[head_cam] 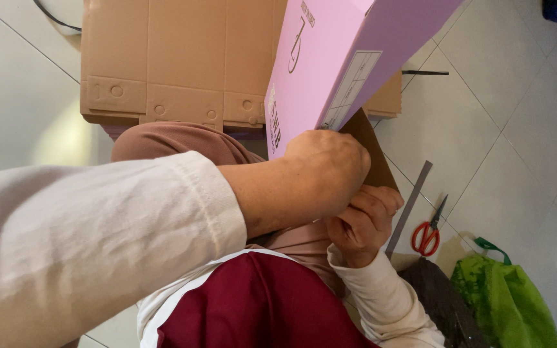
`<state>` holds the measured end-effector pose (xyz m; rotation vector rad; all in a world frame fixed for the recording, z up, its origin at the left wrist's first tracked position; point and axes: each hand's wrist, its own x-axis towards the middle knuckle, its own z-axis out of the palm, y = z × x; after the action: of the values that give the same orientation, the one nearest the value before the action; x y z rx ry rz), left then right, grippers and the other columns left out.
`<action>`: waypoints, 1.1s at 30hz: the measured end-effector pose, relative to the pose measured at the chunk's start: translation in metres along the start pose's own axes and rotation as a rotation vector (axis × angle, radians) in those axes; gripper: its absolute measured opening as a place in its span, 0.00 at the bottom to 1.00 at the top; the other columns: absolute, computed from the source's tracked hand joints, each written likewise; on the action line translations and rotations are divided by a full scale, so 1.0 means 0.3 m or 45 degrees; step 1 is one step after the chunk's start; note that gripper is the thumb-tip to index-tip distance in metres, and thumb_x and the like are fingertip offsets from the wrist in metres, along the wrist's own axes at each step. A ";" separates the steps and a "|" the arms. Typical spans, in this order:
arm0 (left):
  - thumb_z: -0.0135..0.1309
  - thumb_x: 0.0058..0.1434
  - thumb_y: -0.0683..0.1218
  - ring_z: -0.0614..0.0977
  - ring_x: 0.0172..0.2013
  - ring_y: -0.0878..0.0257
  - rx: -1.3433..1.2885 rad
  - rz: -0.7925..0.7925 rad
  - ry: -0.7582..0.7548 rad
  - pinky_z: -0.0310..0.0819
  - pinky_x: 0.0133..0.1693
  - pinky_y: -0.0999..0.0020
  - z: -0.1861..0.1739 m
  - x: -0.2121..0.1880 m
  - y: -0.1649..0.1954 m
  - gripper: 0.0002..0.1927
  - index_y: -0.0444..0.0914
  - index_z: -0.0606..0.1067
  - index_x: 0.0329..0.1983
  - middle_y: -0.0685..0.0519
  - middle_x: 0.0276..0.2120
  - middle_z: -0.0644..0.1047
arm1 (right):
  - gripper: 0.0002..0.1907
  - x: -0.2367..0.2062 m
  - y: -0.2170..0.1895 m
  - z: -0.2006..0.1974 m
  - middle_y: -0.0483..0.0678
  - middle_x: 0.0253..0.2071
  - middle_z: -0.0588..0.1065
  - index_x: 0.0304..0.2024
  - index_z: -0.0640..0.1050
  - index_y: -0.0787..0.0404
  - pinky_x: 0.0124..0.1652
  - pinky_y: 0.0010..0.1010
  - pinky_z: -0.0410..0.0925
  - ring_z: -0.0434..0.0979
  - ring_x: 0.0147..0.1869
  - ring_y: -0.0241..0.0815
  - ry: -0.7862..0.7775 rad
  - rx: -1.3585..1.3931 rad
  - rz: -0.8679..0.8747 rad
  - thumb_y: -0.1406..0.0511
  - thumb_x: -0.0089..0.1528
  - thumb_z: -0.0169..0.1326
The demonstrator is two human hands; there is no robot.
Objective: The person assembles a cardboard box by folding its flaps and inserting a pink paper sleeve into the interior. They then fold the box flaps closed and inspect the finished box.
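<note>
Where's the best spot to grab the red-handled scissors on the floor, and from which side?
Take the scissors by the red loop handles, coming straight down from above. They lie flat on the tile with the handles toward the person and the closed blades pointing away, toward the upper right. The grey strip sits just to their left, so approach from the open right side. Both hands are on the pink box.

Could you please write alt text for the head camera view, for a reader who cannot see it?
Both hands, left hand over right hand, hold the lower edge of a pink box above the lap. Flattened brown cartons lie ahead, with red-handled scissors and a green bag on the tiled floor.
</note>
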<state>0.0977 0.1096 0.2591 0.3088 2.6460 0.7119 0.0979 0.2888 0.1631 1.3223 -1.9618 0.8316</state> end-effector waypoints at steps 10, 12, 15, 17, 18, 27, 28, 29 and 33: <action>0.70 0.40 0.42 0.83 0.48 0.52 0.024 -0.044 -0.032 0.79 0.45 0.62 -0.005 0.006 0.008 0.24 0.36 0.80 0.44 0.43 0.45 0.79 | 0.16 0.013 0.013 -0.011 0.42 0.38 0.73 0.32 0.74 0.51 0.46 0.40 0.61 0.74 0.45 0.45 -0.042 0.034 -0.001 0.68 0.54 0.71; 0.69 0.40 0.42 0.83 0.47 0.52 0.004 -0.046 0.000 0.79 0.44 0.62 0.001 0.010 0.005 0.23 0.36 0.80 0.43 0.43 0.44 0.80 | 0.16 0.020 0.016 -0.012 0.42 0.37 0.73 0.31 0.73 0.51 0.46 0.40 0.62 0.74 0.44 0.45 -0.056 0.044 0.009 0.68 0.54 0.70; 0.67 0.44 0.42 0.84 0.45 0.52 -0.040 -0.029 0.087 0.80 0.43 0.61 0.016 0.012 0.000 0.19 0.36 0.81 0.41 0.42 0.43 0.80 | 0.15 0.032 0.021 -0.016 0.41 0.36 0.73 0.31 0.74 0.51 0.46 0.39 0.61 0.74 0.43 0.44 -0.070 0.068 0.007 0.68 0.54 0.71; 0.65 0.47 0.43 0.85 0.44 0.52 -0.064 -0.021 0.142 0.80 0.42 0.61 0.026 0.011 0.001 0.15 0.37 0.82 0.39 0.42 0.42 0.81 | 0.16 0.038 0.021 -0.022 0.41 0.36 0.73 0.30 0.74 0.51 0.47 0.40 0.61 0.74 0.43 0.44 -0.092 0.092 0.016 0.67 0.53 0.72; 0.66 0.46 0.42 0.85 0.43 0.52 -0.055 -0.026 0.141 0.80 0.41 0.61 0.030 0.011 0.001 0.15 0.37 0.82 0.39 0.42 0.41 0.81 | 0.16 0.042 0.023 -0.024 0.41 0.35 0.73 0.30 0.74 0.51 0.46 0.40 0.61 0.74 0.42 0.44 -0.101 0.104 0.018 0.67 0.52 0.72; 0.72 0.35 0.41 0.84 0.44 0.53 -0.079 -0.040 0.043 0.79 0.43 0.62 0.015 0.004 -0.005 0.22 0.37 0.81 0.37 0.44 0.39 0.81 | 0.17 0.063 0.050 -0.033 0.41 0.37 0.75 0.32 0.76 0.49 0.48 0.41 0.61 0.75 0.44 0.44 -0.140 0.188 -0.040 0.59 0.51 0.74; 0.72 0.35 0.41 0.84 0.44 0.53 -0.097 -0.048 0.024 0.79 0.43 0.62 0.013 0.004 -0.002 0.22 0.37 0.82 0.37 0.45 0.39 0.81 | 0.17 0.062 0.053 -0.033 0.41 0.37 0.75 0.32 0.76 0.49 0.49 0.41 0.61 0.75 0.44 0.44 -0.138 0.194 -0.041 0.59 0.51 0.74; 0.72 0.36 0.41 0.84 0.44 0.54 -0.113 -0.054 0.003 0.79 0.43 0.61 0.011 0.005 0.001 0.22 0.37 0.82 0.37 0.45 0.39 0.81 | 0.18 0.059 0.055 -0.033 0.41 0.37 0.75 0.33 0.75 0.49 0.49 0.41 0.62 0.75 0.45 0.44 -0.134 0.198 -0.041 0.59 0.51 0.74; 0.74 0.33 0.42 0.84 0.44 0.53 -0.036 -0.059 0.031 0.79 0.42 0.61 0.010 0.008 0.008 0.26 0.37 0.81 0.39 0.44 0.41 0.80 | 0.17 0.053 0.066 -0.036 0.40 0.36 0.74 0.32 0.75 0.49 0.49 0.42 0.62 0.74 0.45 0.44 -0.160 0.191 -0.074 0.61 0.50 0.74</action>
<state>0.0971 0.1137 0.2573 0.2320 2.6541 0.7425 0.0760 0.2945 0.1788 1.5448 -1.9782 0.9017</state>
